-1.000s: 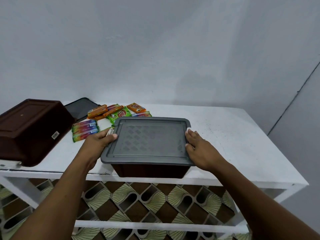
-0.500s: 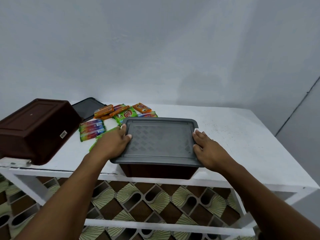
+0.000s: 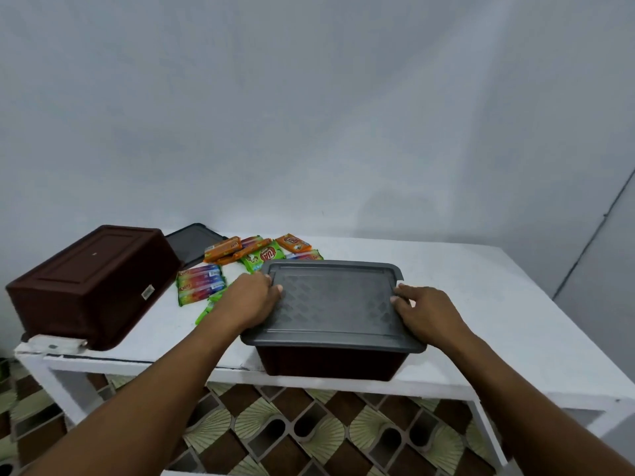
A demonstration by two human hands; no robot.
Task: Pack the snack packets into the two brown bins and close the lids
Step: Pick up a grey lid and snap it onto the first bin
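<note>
Fingers [image 3: 273, 287] of the left hand [image 3: 251, 300] curl over the grey lid's [image 3: 333, 304] left edge. Fingers [image 3: 400, 293] of the right hand [image 3: 429, 314] grip its right edge. Beneath the lid sits a brown bin [image 3: 326, 364] on the tabletop [image 3: 498, 304]. Snack packets [image 3: 240, 255] lie behind-left of the lid, with an upturned brown bin [image 3: 92, 283] farther left.

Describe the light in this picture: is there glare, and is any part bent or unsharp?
Head view: soft, even light, no glare on the grey lid; its rim shades the brown bin below; the wide lens stretches both forearms toward the lower corners; the print on the snack packets is soft.
</note>
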